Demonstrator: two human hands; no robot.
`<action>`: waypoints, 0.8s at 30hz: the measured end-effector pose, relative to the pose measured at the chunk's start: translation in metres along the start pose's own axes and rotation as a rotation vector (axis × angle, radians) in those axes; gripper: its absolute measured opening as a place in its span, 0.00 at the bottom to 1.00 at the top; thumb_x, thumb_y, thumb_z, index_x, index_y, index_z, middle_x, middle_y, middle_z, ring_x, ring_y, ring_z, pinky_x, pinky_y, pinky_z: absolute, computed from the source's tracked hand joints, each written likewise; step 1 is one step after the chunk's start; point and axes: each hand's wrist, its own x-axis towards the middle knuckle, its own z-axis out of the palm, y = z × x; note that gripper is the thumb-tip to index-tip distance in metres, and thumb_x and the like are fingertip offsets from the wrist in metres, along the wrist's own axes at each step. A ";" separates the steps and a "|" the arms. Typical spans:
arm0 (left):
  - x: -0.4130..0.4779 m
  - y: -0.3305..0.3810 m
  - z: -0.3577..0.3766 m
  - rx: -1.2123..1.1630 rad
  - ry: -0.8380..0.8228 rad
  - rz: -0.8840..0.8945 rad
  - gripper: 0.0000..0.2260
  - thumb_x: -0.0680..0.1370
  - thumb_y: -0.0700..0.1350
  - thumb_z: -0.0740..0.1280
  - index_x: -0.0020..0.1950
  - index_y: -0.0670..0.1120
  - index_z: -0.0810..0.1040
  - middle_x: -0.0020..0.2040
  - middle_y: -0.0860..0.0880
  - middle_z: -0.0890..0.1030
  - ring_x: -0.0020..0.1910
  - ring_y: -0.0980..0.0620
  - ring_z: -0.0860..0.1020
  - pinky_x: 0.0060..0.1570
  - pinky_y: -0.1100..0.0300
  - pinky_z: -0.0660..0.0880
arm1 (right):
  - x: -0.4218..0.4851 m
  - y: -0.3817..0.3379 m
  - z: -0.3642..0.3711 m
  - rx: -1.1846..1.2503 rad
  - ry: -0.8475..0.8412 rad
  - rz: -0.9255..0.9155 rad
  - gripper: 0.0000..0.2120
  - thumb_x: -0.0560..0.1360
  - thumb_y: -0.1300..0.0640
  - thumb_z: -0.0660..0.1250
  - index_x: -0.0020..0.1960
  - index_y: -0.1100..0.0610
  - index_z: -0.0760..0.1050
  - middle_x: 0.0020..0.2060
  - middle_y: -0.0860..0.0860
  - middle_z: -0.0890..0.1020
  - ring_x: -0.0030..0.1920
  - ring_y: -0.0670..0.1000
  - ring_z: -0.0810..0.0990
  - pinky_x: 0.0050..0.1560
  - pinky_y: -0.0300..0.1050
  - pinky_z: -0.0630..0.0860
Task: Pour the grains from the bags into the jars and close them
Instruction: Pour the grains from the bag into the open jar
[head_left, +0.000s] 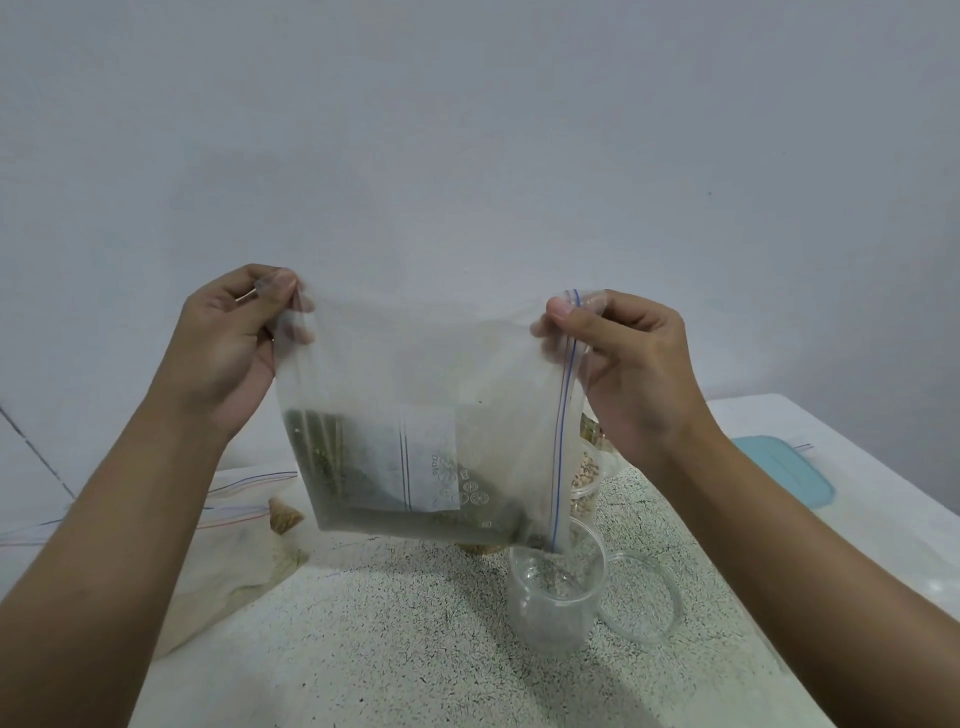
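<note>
Your left hand (228, 332) pinches one upper corner of the clear bag (431, 374) and your right hand (634, 358) pinches the other at the zip edge, its lowest corner hanging over the open jar (550, 608) on the table (415, 649).

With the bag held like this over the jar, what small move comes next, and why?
Probably raise the left hand a little. The grains lie along the lower edge of the bag, mostly short of the zip corner that hangs over the open jar; tilting should slide them in.
</note>
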 end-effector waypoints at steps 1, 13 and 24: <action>0.000 0.001 0.000 0.002 0.000 0.001 0.09 0.82 0.40 0.65 0.44 0.45 0.80 0.39 0.49 0.81 0.34 0.54 0.76 0.41 0.64 0.78 | 0.000 0.000 0.000 0.001 0.002 0.004 0.12 0.70 0.64 0.72 0.30 0.53 0.83 0.33 0.52 0.83 0.38 0.54 0.80 0.45 0.45 0.75; -0.001 0.007 0.002 -0.007 0.006 0.006 0.09 0.82 0.39 0.65 0.43 0.44 0.80 0.38 0.49 0.80 0.33 0.54 0.75 0.41 0.65 0.78 | 0.001 0.000 -0.002 0.021 0.005 0.017 0.12 0.70 0.64 0.72 0.30 0.54 0.82 0.33 0.52 0.83 0.39 0.54 0.80 0.45 0.45 0.74; -0.002 0.008 0.002 0.009 0.008 -0.005 0.07 0.82 0.39 0.64 0.45 0.43 0.79 0.37 0.50 0.81 0.32 0.55 0.76 0.41 0.65 0.78 | 0.002 0.000 0.000 0.021 0.026 0.020 0.10 0.70 0.65 0.72 0.31 0.57 0.81 0.33 0.53 0.83 0.38 0.54 0.80 0.43 0.46 0.73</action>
